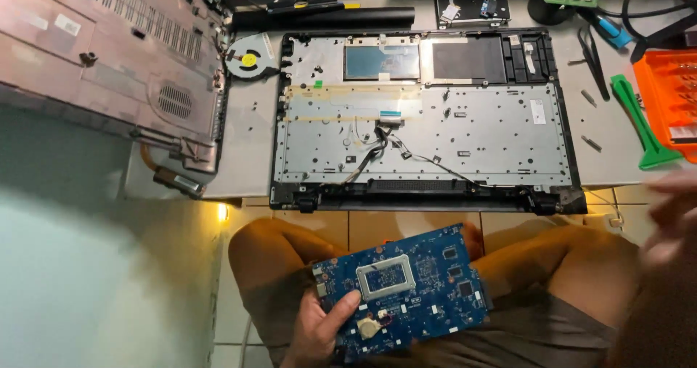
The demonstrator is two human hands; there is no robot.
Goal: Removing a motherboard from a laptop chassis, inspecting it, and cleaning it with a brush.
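My left hand holds a blue circuit board by its left edge, thumb lying on top, over my lap. The board carries a silver square frame and a round coin cell. My right hand is blurred at the right edge, raised and apart from the board; its fingers look spread and nothing shows in it. Beyond my knees lies an opened laptop chassis with bare metal plate, loose black cables and tape strips.
A removed laptop bottom cover leans at the upper left, a cooling fan beside it. A green pry tool, tweezers, an orange parts tray, loose screws and a hard drive lie around the chassis.
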